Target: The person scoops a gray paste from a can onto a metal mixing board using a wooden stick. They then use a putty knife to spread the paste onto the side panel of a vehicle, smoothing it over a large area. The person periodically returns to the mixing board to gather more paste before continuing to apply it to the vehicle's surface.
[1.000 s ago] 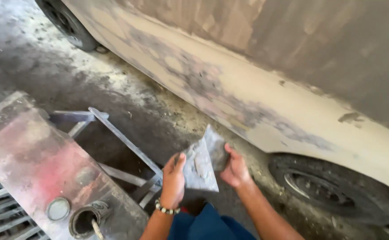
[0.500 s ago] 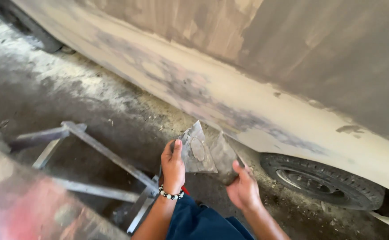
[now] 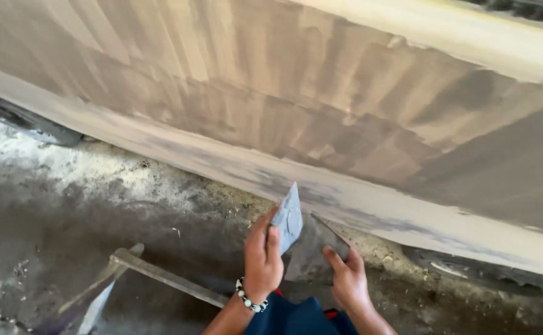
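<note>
Gripping grey sheet [image 3: 289,218] between left hand [image 3: 263,260], right hand [image 3: 346,280]

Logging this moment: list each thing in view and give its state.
left hand: gripping the grey sheet, beaded bracelet on wrist
right hand: gripping the sheet's other side
grey sheet: folded, held up between both hands
vehicle body panel: sanded, patchy, dull
tyre: resting on the ground, partly hidden
metal frame: lying on the dusty floor

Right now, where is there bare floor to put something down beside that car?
Open concrete floor lies between the car's lower edge and the metal frame. It is crowded by the frame and where the left hand and right hand hold grey sheets. The strip right of the hands is dark and rubbly.
</note>
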